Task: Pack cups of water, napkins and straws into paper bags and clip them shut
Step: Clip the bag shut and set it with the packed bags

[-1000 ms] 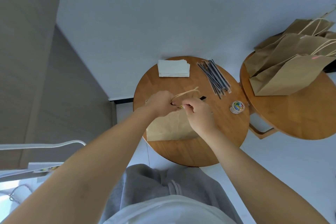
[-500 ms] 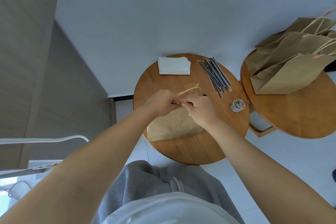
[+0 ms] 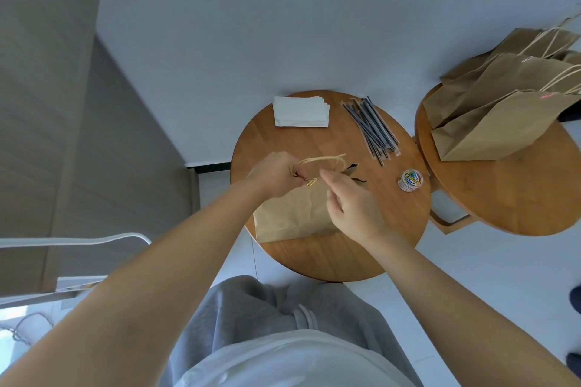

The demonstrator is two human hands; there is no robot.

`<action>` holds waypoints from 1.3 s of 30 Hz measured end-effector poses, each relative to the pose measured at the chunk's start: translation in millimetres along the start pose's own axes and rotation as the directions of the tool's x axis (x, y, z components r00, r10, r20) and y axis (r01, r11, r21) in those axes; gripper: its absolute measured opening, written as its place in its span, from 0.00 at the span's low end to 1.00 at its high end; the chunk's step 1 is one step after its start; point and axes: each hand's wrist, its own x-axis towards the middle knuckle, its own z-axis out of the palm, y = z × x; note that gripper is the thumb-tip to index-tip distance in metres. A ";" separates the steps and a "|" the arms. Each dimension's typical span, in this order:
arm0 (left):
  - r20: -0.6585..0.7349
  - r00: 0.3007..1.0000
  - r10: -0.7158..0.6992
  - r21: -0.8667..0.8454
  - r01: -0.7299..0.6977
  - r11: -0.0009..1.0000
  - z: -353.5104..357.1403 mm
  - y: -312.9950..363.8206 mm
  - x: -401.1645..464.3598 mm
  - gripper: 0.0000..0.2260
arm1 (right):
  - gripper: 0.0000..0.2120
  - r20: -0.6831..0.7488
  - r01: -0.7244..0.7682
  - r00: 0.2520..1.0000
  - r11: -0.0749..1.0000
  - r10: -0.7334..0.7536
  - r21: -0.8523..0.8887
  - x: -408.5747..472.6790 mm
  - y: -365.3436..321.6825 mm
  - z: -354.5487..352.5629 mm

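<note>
On the round table (image 3: 314, 258) a paper bag (image 3: 292, 214) lies flat under both hands. At its top edge the left hand (image 3: 276, 174) pinches the paper beside a yellow clip (image 3: 312, 182). Just right of the clip, the right hand (image 3: 352, 207) hovers, fingers loosely spread, holding nothing.

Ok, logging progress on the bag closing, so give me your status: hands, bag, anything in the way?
Left hand pinching bag top at yellow paper clip. Right hand open, just off it. Paper bag flat on table. Nothing blocking.
</note>
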 end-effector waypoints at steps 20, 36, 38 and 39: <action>0.004 0.998 -0.060 0.151 0.059 0.987 -14.6 -14.1 -19.9 0.11 | 0.11 0.200 -0.286 0.928 0.946 0.313 -0.153 6.3 40.3 -32.3; 0.058 0.980 0.189 0.267 -0.197 0.943 59.0 160.3 47.2 0.08 | 0.10 0.002 -0.421 0.907 0.907 0.421 0.011 -89.8 146.6 -173.8; 0.057 0.973 0.224 0.277 -0.231 0.933 79.5 191.7 60.0 0.06 | 0.10 -0.017 -0.431 0.902 0.902 0.432 0.018 -106.9 171.9 -195.0; 0.066 0.968 0.243 0.283 -0.251 0.926 90.2 206.8 66.9 0.06 | 0.10 -0.023 -0.437 0.899 0.899 0.438 0.024 -115.0 185.5 -205.7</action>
